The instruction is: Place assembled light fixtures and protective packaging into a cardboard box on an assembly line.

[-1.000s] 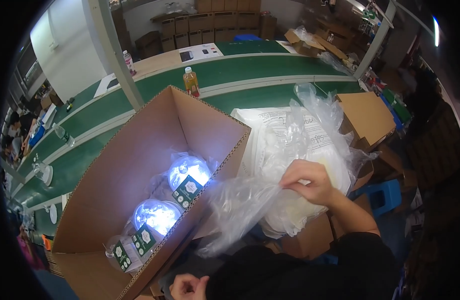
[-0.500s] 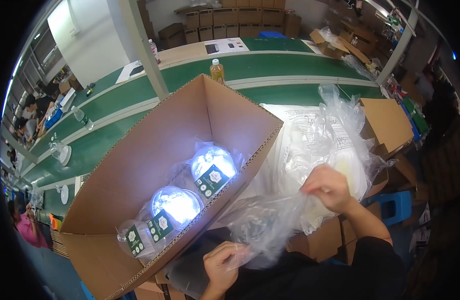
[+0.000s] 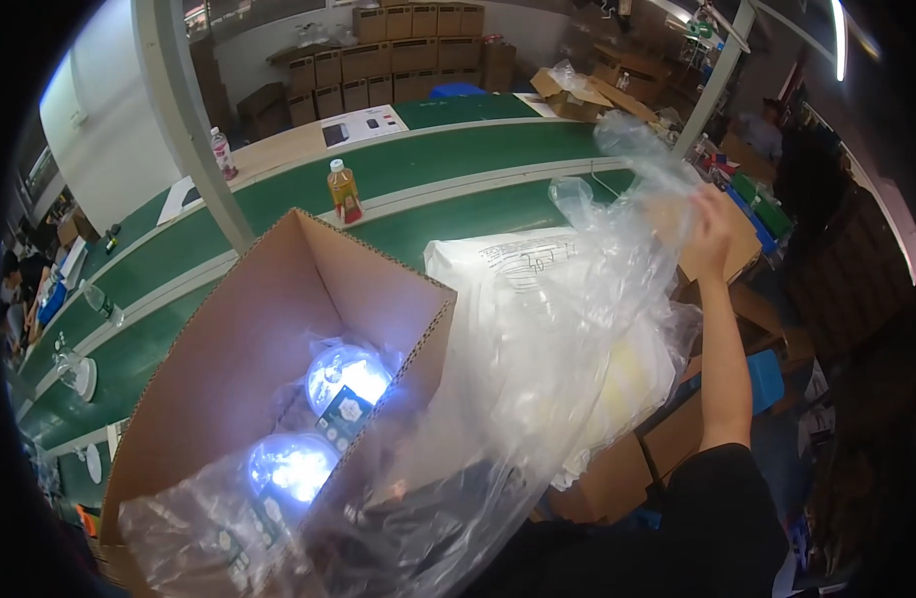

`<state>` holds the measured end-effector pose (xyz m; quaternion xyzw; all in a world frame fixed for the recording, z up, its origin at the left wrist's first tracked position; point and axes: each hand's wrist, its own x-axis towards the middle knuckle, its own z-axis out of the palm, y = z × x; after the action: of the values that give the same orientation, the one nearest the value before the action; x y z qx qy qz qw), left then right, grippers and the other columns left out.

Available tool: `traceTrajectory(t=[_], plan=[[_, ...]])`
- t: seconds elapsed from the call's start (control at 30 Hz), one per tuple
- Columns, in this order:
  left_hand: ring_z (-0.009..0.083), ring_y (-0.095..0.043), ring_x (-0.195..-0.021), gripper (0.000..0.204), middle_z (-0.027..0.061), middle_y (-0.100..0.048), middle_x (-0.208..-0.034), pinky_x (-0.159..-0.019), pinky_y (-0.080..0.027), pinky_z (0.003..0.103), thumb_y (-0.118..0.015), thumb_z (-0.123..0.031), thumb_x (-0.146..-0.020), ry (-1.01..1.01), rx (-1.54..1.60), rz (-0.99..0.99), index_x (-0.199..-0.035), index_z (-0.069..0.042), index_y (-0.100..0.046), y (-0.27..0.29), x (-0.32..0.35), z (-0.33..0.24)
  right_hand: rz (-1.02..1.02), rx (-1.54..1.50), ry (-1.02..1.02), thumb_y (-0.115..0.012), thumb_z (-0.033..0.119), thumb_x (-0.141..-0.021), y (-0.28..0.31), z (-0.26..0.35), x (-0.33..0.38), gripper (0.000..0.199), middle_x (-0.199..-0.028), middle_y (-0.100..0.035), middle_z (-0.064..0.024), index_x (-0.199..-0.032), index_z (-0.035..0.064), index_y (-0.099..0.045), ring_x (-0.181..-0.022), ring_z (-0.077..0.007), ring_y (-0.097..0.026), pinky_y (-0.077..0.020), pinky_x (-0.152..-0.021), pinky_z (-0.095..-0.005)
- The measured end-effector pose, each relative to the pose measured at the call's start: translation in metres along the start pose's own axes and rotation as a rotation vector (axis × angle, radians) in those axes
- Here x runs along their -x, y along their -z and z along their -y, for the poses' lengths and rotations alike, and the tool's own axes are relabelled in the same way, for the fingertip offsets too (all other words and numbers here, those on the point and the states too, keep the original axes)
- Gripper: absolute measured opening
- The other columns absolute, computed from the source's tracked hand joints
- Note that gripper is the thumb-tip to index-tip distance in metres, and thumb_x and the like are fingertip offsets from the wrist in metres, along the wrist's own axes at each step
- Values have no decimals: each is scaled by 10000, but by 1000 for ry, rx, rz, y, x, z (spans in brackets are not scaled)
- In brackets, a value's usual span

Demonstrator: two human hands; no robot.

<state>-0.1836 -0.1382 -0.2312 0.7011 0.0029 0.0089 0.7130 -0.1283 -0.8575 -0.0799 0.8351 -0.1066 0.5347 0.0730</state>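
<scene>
The clear plastic bag (image 3: 538, 399) stretches from the lower left of the frame up to the upper right, where the right hand (image 3: 712, 224) holds its top edge high, fingers pinched on the film with the arm raised straight. The bag's lower part drapes over the front corner of the open cardboard box (image 3: 239, 379) in the left centre. The left hand is hidden under the film at the bottom of the frame, so I cannot tell whether it grips anything. Inside the box sit 2 glowing round lamps (image 3: 343, 377), each wrapped in clear film with a dark card tag, 1 above the other. Behind the raised bag, in the centre, a heap of more clear bags (image 3: 518, 269) lies on a white surface. A green conveyor belt (image 3: 458, 159) curves across the upper half; 1 bottle of amber drink (image 3: 344, 192) stands on its edge, upper centre. A white post (image 3: 184, 120) rises in the upper left. Stacked brown cartons (image 3: 398, 50) line the far wall at the top.
</scene>
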Motion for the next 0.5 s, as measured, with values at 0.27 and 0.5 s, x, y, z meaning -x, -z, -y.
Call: traceTrajectory(t=[0.27,0.5], plan=[[268,-674,-819,344,160,-694,-964,-769,-517,368,-781,-160,-799,-47,66,51,-1082,-1,-667,-9,-35,-2,831,208,65,-689,258,-850,-28,-19,75,355,-1163,-628,-138,-1113,22,-653,-1171,-334,-545,-426,-1014,-428],[259,-664,-804,323,151,-688,-949,-751,-512,361,-772,-144,-803,-72,99,70,-1070,-2,-660,-11,-52,-13,471,474,18,-645,133,-797,-30,-56,52,191,-1008,-605,-90,-984,95,-657,-1027,-299,-577,-481,-877,-460]])
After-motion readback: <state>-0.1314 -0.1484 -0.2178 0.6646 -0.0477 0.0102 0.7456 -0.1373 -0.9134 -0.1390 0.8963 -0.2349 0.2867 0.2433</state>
